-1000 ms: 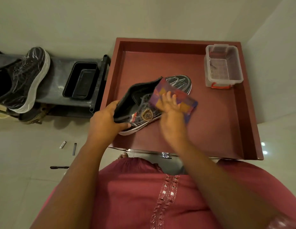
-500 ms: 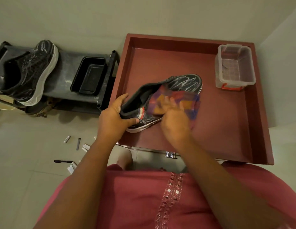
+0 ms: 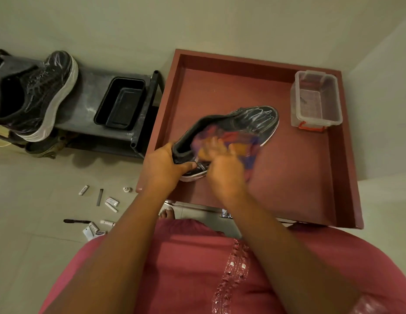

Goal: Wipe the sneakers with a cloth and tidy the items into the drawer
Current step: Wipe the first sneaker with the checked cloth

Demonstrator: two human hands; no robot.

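A black sneaker (image 3: pixel 254 120) lies on its side over the open red-brown drawer (image 3: pixel 288 177), toe pointing to the far right. My left hand (image 3: pixel 162 164) grips its heel collar. My right hand (image 3: pixel 222 168) presses a multicoloured cloth (image 3: pixel 240 143) against the sneaker's side; the hand and cloth are blurred with motion. A second black sneaker (image 3: pixel 39 94) with a white sole stands on the grey shoe rack (image 3: pixel 84 109) at the left.
A clear plastic box (image 3: pixel 315 103) with a red latch sits in the drawer's far right corner. A black tray (image 3: pixel 120 103) rests on the rack. Several small tubes and packets (image 3: pixel 102 209) and a black pen (image 3: pixel 76 221) lie on the floor tiles at the left.
My right hand has slid the cloth along the sneaker's side toward the heel. The view has shifted, so more of the floor items show.
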